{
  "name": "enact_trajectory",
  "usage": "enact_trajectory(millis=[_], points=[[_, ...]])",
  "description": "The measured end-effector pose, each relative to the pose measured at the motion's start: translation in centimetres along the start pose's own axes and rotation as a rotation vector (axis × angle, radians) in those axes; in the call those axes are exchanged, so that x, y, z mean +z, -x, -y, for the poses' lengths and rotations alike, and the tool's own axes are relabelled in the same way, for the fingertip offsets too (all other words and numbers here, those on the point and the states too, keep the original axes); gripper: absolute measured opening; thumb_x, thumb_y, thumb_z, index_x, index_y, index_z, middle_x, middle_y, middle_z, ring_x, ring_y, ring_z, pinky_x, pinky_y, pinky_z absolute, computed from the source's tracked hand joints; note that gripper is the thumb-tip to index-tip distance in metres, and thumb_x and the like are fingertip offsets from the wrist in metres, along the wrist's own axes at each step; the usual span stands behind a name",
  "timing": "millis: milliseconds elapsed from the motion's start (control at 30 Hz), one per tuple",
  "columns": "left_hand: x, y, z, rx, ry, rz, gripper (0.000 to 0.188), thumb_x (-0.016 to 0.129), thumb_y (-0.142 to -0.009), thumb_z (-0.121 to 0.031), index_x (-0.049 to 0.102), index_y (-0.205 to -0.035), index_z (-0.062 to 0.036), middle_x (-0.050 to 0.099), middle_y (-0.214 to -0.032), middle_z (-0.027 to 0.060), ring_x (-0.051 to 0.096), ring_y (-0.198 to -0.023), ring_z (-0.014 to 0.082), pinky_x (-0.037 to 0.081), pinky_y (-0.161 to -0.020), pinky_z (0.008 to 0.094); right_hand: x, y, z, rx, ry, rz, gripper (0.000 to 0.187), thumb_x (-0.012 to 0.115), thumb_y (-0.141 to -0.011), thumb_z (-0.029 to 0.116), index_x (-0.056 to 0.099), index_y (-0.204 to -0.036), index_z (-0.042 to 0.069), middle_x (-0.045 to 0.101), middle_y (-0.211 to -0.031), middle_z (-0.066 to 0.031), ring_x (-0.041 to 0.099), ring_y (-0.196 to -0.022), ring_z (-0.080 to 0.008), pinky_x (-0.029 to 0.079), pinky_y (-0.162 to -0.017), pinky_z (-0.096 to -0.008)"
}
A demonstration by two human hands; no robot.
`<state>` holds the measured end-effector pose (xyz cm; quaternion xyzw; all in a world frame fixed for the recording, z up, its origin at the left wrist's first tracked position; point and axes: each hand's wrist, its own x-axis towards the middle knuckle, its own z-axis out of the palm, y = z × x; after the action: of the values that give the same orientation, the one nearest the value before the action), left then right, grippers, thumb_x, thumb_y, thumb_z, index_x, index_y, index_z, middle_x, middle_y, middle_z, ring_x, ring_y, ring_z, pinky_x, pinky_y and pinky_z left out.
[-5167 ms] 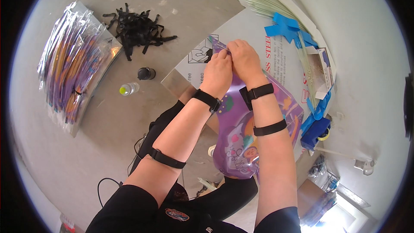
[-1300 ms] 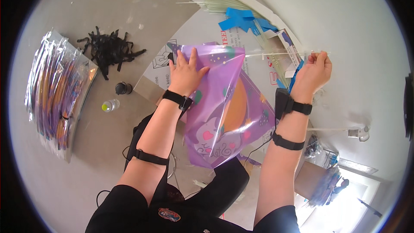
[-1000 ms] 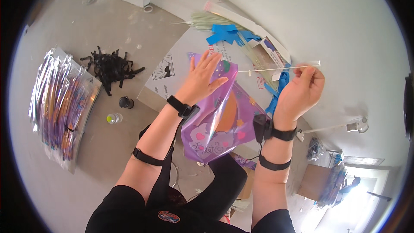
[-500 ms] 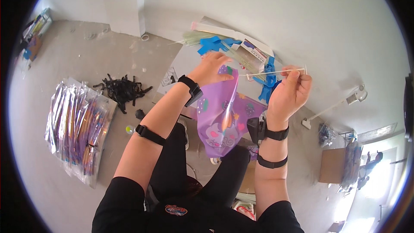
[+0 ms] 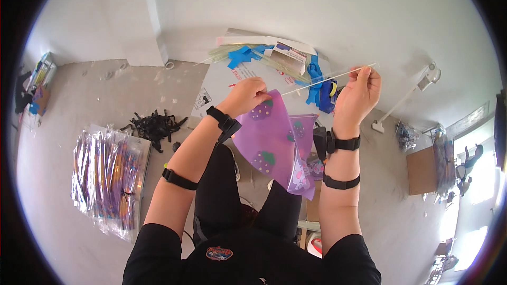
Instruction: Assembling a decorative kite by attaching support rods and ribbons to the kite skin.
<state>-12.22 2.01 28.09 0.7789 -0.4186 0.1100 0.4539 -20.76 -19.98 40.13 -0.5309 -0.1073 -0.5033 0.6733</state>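
Note:
A thin purple sheet (image 5: 266, 145) printed with strawberries hangs in front of me, its upper corner pinched by my left hand (image 5: 246, 96). My right hand (image 5: 358, 95), raised to the right, holds a thin white rod (image 5: 317, 83) between thumb and fingers near its outer end. The rod slants down leftward to the sheet's upper edge, close to my left fingertips. Whether its inner end sits inside the sheet's edge or behind it, I cannot tell. The lower part of the sheet is folded and twisted above my lap.
A white board (image 5: 219, 82) ahead carries blue strips (image 5: 240, 57), pale thin rods (image 5: 216, 54), a small box (image 5: 289, 57) and a blue tape dispenser (image 5: 328, 97). On the floor at left lie shiny packaged items (image 5: 105, 179) and black straps (image 5: 154, 128). A cardboard box (image 5: 421, 171) stands right.
My left hand has gone from spread fingers to a pinch on the sheet's corner. The sheet has swung and now shows more strawberries. The view has shifted slightly.

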Motion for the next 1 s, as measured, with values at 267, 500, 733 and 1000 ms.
enact_trajectory(millis=[267,500,733,1000], points=[[-1.5,3.7,-3.3,-0.049,-0.093,0.046,0.026,0.075,-0.075,-0.014,0.053,-0.068,-0.0007,0.057,-0.073,0.0126,0.056,-0.071,0.0324,0.044,-0.062,0.039,-5.4,-2.8,-2.1,0.169,-0.132,-0.335,0.01,0.058,-0.096,0.012,0.054,-0.09,0.004,0.058,-0.081,-0.0038,0.056,-0.074,-0.0131,0.045,-0.072,-0.0266],[-3.2,5.9,-3.3,-0.183,-0.072,0.154,0.027,0.074,-0.075,-0.013,0.052,-0.068,-0.0006,0.056,-0.07,0.0121,0.053,-0.068,0.0291,0.042,-0.061,0.0371,-11.3,-6.5,-1.6,0.177,-0.143,-0.441,0.011,0.059,-0.095,0.012,0.055,-0.088,0.005,0.058,-0.077,-0.0025,0.055,-0.073,-0.013,0.045,-0.069,-0.0253],[-4.0,5.5,-2.5,-0.234,0.062,0.247,0.027,0.072,-0.078,-0.01,0.049,-0.069,0.0007,0.052,-0.067,0.0101,0.045,-0.058,0.0215,0.038,-0.055,0.034,-17.3,-8.4,-0.7,0.198,-0.135,-0.447,0.012,0.06,-0.095,0.013,0.056,-0.087,0.005,0.058,-0.078,-0.003,0.055,-0.075,-0.0139,0.045,-0.069,-0.0254],[-4.0,3.6,-2.2,-0.407,0.204,0.327,0.021,0.068,-0.084,-0.009,0.053,-0.073,-0.0002,0.052,-0.068,0.0025,0.045,-0.063,0.0105,0.04,-0.058,0.028,-25.0,-10.5,-0.1,0.173,-0.074,-0.522,0.012,0.059,-0.095,0.014,0.056,-0.088,0.004,0.057,-0.079,-0.0027,0.056,-0.078,-0.0152,0.045,-0.073,-0.0266]])
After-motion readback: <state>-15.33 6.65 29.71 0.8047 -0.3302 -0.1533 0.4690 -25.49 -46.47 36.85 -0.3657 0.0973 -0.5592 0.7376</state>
